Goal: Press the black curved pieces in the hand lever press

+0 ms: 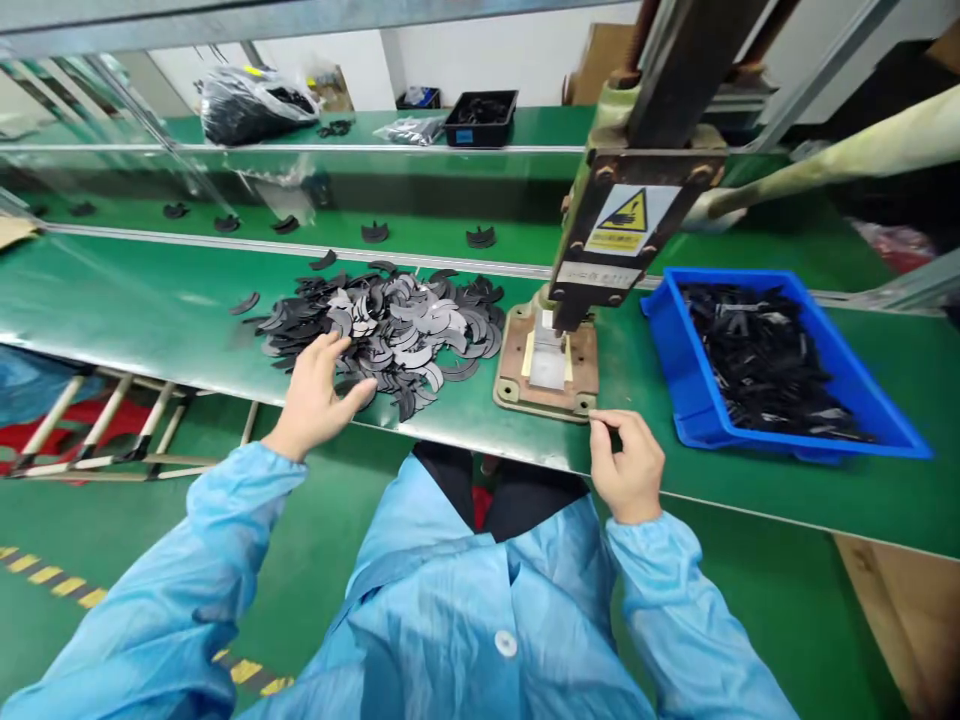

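A pile of dark crescent-shaped flat parts (397, 325) lies on the green bench (150, 310). My left hand (319, 395) rests at the pile's near edge, fingers spread on the parts, gripping none that I can see. My right hand (626, 462) sits at the bench's front edge, just right of the press base (547, 372), with thumb and forefinger pinched together; whether a small part is between them I cannot tell. The press (637, 215) stands upright with a yellow warning label.
A blue bin (780, 365) of black parts sits right of the press. Single crescents ride the conveyor belt (420, 235) behind. A black tray (480, 118) and a plastic bag (251, 103) stand at the back. Another person's sleeve (847, 160) reaches in at the right.
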Action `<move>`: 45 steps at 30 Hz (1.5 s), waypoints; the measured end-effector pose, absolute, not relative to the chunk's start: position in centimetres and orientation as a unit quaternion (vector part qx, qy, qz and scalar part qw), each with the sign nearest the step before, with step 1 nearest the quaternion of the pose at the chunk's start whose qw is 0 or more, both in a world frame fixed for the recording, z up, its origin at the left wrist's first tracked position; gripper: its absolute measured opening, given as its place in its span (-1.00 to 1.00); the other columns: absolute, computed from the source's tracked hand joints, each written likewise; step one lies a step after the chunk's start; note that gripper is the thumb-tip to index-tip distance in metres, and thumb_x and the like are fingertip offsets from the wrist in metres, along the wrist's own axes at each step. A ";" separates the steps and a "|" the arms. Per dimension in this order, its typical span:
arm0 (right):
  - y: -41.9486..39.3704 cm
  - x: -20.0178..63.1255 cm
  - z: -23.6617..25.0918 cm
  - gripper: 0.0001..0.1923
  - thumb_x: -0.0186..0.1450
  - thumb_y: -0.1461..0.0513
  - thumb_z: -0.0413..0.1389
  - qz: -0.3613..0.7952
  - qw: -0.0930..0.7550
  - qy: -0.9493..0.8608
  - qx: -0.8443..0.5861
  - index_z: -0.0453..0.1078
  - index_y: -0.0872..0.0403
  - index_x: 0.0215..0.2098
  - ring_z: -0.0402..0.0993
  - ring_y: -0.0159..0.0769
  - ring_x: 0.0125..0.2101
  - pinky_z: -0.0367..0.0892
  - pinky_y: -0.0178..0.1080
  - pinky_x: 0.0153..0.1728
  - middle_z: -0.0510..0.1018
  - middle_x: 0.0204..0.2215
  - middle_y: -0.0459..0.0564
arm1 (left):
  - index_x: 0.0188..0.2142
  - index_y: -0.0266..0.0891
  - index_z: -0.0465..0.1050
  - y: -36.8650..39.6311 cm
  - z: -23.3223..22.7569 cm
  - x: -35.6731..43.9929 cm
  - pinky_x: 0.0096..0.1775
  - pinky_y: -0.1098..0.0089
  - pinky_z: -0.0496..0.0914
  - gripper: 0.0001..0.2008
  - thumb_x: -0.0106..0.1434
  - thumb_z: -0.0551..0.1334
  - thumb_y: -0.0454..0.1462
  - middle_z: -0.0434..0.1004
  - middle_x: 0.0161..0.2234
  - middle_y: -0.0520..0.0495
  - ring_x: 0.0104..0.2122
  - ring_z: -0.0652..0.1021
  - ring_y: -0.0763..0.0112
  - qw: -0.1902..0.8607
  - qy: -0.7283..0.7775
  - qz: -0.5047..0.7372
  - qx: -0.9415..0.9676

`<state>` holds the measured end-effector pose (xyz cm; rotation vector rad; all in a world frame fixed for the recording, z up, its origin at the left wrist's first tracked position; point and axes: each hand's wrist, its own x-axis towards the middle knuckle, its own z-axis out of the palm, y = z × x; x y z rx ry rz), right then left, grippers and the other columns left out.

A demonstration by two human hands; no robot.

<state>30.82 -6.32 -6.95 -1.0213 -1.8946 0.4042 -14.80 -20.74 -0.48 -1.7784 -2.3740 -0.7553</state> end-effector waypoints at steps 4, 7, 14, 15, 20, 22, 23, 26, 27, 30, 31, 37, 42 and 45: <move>-6.4 30.7 -6.6 -0.83 0.47 0.17 0.12 0.157 0.453 -0.775 -0.412 0.56 0.00 -0.08 0.63 -0.14 -0.13 0.53 -0.05 -0.07 0.68 -0.18 0.08 | 0.54 -0.26 0.14 -22.1 -4.4 -11.4 0.50 -0.26 -0.06 -0.02 0.32 0.32 0.19 -0.02 0.58 -0.48 0.59 -0.04 -0.26 0.004 -0.804 -0.183 -0.566; -6.4 30.8 -6.4 -0.83 0.47 0.17 0.12 0.157 0.451 -0.778 -0.409 0.56 0.01 -0.11 0.63 -0.16 -0.16 0.53 -0.07 -0.09 0.68 -0.21 0.07 | 0.58 -0.18 0.08 -19.9 -5.4 -9.4 0.46 -0.41 -0.14 0.00 0.35 0.26 0.25 -0.10 0.61 -0.45 0.60 -0.09 -0.31 -0.024 -0.829 -0.164 -0.534; -7.6 31.0 -5.5 -0.81 0.49 0.17 0.10 0.149 0.460 -0.768 -0.420 0.55 0.03 -0.12 0.64 -0.23 -0.17 0.56 -0.11 -0.09 0.69 -0.21 0.05 | 0.55 -0.15 0.13 -16.4 -4.6 -6.4 0.35 -0.67 -0.19 -0.08 0.39 0.19 0.25 0.01 0.57 -0.51 0.57 0.00 -0.43 -0.004 -0.836 -0.215 -0.506; -7.8 31.3 -5.1 -0.81 0.49 0.17 0.09 0.145 0.456 -0.769 -0.423 0.55 0.02 -0.12 0.64 -0.24 -0.17 0.57 -0.12 -0.09 0.69 -0.21 0.04 | 0.54 -0.13 0.13 -16.5 -4.5 -6.1 0.33 -0.70 -0.21 -0.10 0.39 0.20 0.24 0.04 0.56 -0.53 0.56 0.02 -0.46 0.008 -0.831 -0.230 -0.506; -6.8 35.4 -1.4 -0.78 0.51 0.12 0.07 0.095 0.428 -0.762 -0.476 0.54 0.01 -0.11 0.61 -0.25 -0.15 0.56 -0.11 -0.05 0.67 -0.18 0.04 | 0.55 0.07 0.08 -17.7 -4.5 -5.0 0.34 -0.69 -0.26 -0.09 0.33 0.31 0.16 0.03 0.58 -0.40 0.54 0.03 -0.59 0.045 -0.781 -0.301 -0.545; -4.8 37.9 0.7 -0.74 0.51 0.10 0.04 0.069 0.411 -0.748 -0.516 0.52 0.02 -0.06 0.58 -0.23 -0.13 0.54 -0.10 -0.03 0.65 -0.13 0.06 | 0.53 0.16 0.11 -18.1 -4.8 -5.0 0.35 -0.69 -0.25 -0.11 0.30 0.35 0.13 0.08 0.57 -0.32 0.52 0.08 -0.60 0.059 -0.767 -0.324 -0.551; -3.4 39.2 1.6 -0.72 0.51 0.09 0.03 0.058 0.397 -0.743 -0.537 0.51 0.03 -0.02 0.56 -0.23 -0.14 0.53 -0.10 -0.03 0.64 -0.10 0.08 | 0.52 0.19 0.12 -18.2 -5.0 -5.1 0.36 -0.68 -0.24 -0.12 0.28 0.36 0.12 0.12 0.56 -0.29 0.52 0.11 -0.58 0.067 -0.762 -0.333 -0.551; 1.6 42.3 3.6 -0.73 0.47 0.16 0.06 0.041 0.325 -0.736 -0.593 0.52 0.06 0.02 0.52 -0.22 -0.18 0.50 -0.08 0.03 0.61 -0.10 0.09 | 0.48 0.26 0.17 -18.5 -5.8 -5.7 0.39 -0.59 -0.14 -0.14 0.23 0.39 0.07 0.21 0.53 -0.24 0.50 0.19 -0.48 0.091 -0.750 -0.350 -0.554; 3.2 43.0 3.9 -0.73 0.44 0.19 0.09 0.040 0.292 -0.738 -0.607 0.53 0.06 0.03 0.51 -0.20 -0.15 0.49 -0.08 0.07 0.60 -0.09 0.10 | 0.46 0.28 0.19 -18.6 -6.1 -6.0 0.39 -0.56 -0.10 -0.15 0.22 0.40 0.06 0.23 0.51 -0.22 0.49 0.23 -0.45 0.100 -0.747 -0.357 -0.552; 6.9 43.9 4.0 -0.66 0.36 0.28 0.16 0.038 0.198 -0.749 -0.631 0.57 0.05 0.08 0.50 -0.17 -0.01 0.43 -0.07 0.20 0.57 0.04 0.12 | 0.44 0.33 0.21 -18.9 -7.0 -6.6 0.38 -0.52 -0.03 -0.16 0.20 0.41 0.04 0.28 0.49 -0.20 0.46 0.31 -0.40 0.121 -0.739 -0.375 -0.547; 7.7 44.0 3.9 -0.65 0.34 0.30 0.18 0.037 0.172 -0.754 -0.633 0.59 0.04 0.08 0.49 -0.17 0.02 0.41 -0.08 0.23 0.56 0.07 0.12 | 0.45 0.33 0.20 -19.0 -7.2 -6.8 0.38 -0.52 -0.02 -0.15 0.20 0.41 0.03 0.28 0.48 -0.21 0.46 0.31 -0.39 0.126 -0.736 -0.378 -0.547; 8.9 44.0 3.6 -0.77 0.36 0.26 0.19 0.019 0.091 -0.764 -0.639 0.63 0.06 -0.05 0.46 -0.17 0.09 0.38 -0.11 0.23 0.57 0.12 0.14 | 0.51 0.29 0.15 -19.6 -7.9 -7.6 0.41 -0.44 0.13 -0.10 0.22 0.41 -0.03 0.30 0.45 -0.20 0.47 0.29 -0.40 0.124 -0.708 -0.397 -0.571; 7.4 44.8 5.3 -0.78 0.37 0.24 0.17 0.000 0.110 -0.743 -0.660 0.58 0.07 -0.05 0.54 -0.11 0.01 0.42 -0.07 0.13 0.66 -0.03 0.16 | 0.50 0.49 0.08 -19.8 -6.9 -7.3 0.44 -0.37 0.20 -0.06 0.22 0.43 -0.07 0.28 0.44 -0.02 0.48 0.26 -0.32 0.117 -0.701 -0.423 -0.562; 5.0 44.1 6.8 -0.74 0.39 0.25 0.11 -0.003 0.151 -0.730 -0.667 0.53 0.09 0.00 0.59 -0.13 -0.12 0.46 -0.08 0.04 0.70 -0.13 0.15 | 0.46 0.42 0.19 -19.6 -5.2 -5.7 0.44 -0.34 0.24 -0.09 0.19 0.46 -0.10 0.28 0.41 -0.07 0.45 0.31 -0.30 0.138 -0.680 -0.439 -0.571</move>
